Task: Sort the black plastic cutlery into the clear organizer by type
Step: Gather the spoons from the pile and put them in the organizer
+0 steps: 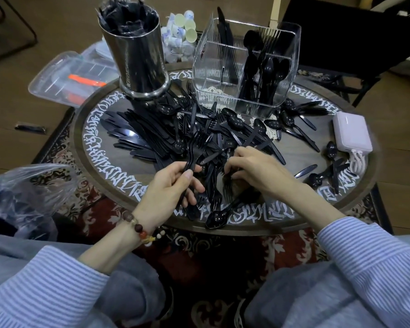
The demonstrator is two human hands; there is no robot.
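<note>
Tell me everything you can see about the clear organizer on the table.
The clear organizer is a transparent, ribbed plastic box with rounded corners and inner dividers. It stands upright at the far side of the round table, open on top. Black spoons and other cutlery stand in its right and rear compartments; the front left one looks nearly empty. Neither hand touches it.

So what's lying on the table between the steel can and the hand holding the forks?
In the head view, a fanned stack of black knives lies between the steel can and the left hand, with spoons and forks mixed at its right edge.
</note>
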